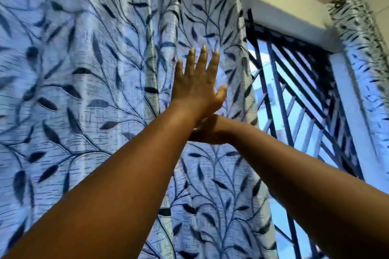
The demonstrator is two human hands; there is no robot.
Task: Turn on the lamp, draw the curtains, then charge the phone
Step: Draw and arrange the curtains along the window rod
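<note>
The curtain-drawing step is underway: the left hand [196, 84] is pressing flat-fingered against the pale blue leaf-patterned fabric curtain [94, 69] beside the half-uncovered dark metal-barred window [294, 94]. The right hand [207, 132] is mostly hidden, its hold unclear. Next, the curtain probably needs sliding right.

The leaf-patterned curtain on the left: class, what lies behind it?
Beside the left curtain, the uncovered gap shows a window with a dark metal grille and daylight. Whether the grille continues behind the fabric is hidden. The left hand lies flat on the fabric.
</note>
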